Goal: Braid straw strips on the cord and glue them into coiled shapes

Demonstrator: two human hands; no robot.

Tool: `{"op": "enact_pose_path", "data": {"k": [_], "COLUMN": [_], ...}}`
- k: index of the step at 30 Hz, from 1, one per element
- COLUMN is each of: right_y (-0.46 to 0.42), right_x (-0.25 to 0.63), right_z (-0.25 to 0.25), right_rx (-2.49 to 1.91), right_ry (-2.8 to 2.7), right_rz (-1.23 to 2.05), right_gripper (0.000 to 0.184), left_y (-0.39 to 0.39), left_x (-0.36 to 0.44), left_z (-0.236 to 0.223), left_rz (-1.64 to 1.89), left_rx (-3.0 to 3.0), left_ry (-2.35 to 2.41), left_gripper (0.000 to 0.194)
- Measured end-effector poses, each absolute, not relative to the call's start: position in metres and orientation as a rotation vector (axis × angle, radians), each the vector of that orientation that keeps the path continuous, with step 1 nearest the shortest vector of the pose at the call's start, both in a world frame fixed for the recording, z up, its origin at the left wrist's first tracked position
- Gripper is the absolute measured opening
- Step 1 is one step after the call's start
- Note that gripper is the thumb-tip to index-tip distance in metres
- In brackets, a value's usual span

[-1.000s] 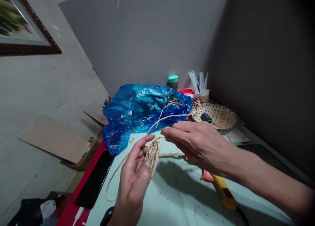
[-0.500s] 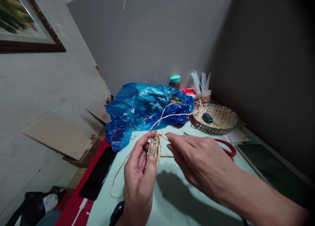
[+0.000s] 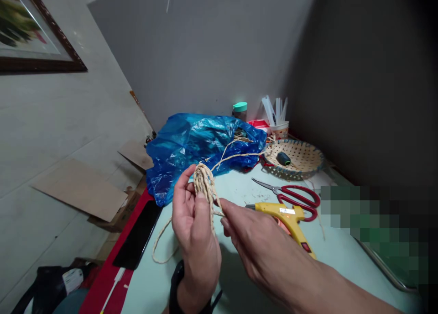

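My left hand [image 3: 195, 227] is closed around a flat coil of twisted straw rope [image 3: 204, 179], its thumb pressing on the near face. The strands lie side by side in an elongated bundle, held upright above the table. My right hand [image 3: 260, 241] pinches the loose rope strand at the coil's right edge, thumb and forefinger together. One length of rope [image 3: 236, 156] runs back from the coil toward the blue bag and basket. Another part loops onto the table left of my left hand.
A yellow glue gun [image 3: 289, 218] and red-handled scissors [image 3: 297, 195] lie right of my hands. Behind are a blue plastic bag [image 3: 178, 145], a woven basket [image 3: 308, 156] with a dark thread spool [image 3: 283, 158], and a cup [image 3: 281, 130] of white sticks. A black phone [image 3: 138, 236] lies at left.
My right hand has moved down and left with the strand, along the coil's right side. The coil has risen and tilted, showing its top. The glue gun and whole scissors have come into sight.
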State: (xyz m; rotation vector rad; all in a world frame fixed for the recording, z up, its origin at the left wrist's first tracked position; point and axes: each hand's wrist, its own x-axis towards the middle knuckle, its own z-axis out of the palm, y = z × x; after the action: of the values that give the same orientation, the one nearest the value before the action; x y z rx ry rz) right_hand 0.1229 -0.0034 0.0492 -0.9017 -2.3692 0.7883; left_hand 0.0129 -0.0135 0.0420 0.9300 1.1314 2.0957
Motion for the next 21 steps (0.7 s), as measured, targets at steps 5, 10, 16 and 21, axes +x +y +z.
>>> {"op": "enact_pose_path", "data": {"k": [5, 10, 16, 21], "right_y": [-0.011, -0.016, -0.012, -0.001], "right_x": [0.119, 0.119, 0.128, 0.147], "right_z": [0.050, 0.047, 0.041, 0.034], "right_rx": [-1.028, -1.039, -1.043, -1.025], "right_ry": [-2.315, -2.276, -2.335, -2.367], "right_rz": [0.937, 0.909, 0.691, 0.509], "right_gripper": [0.014, 0.012, 0.013, 0.011], "left_y": [-0.014, -0.016, -0.013, -0.014], "left_x": [0.021, 0.024, 0.031, -0.004], "left_z": [0.045, 0.046, 0.046, 0.037], "left_rz": [2.094, 2.086, 2.046, 1.811], "left_rx": [0.862, 0.825, 0.814, 0.992], "left_ry": [1.130, 1.137, 0.999, 1.223], "left_gripper": [0.028, 0.028, 0.031, 0.038]}}
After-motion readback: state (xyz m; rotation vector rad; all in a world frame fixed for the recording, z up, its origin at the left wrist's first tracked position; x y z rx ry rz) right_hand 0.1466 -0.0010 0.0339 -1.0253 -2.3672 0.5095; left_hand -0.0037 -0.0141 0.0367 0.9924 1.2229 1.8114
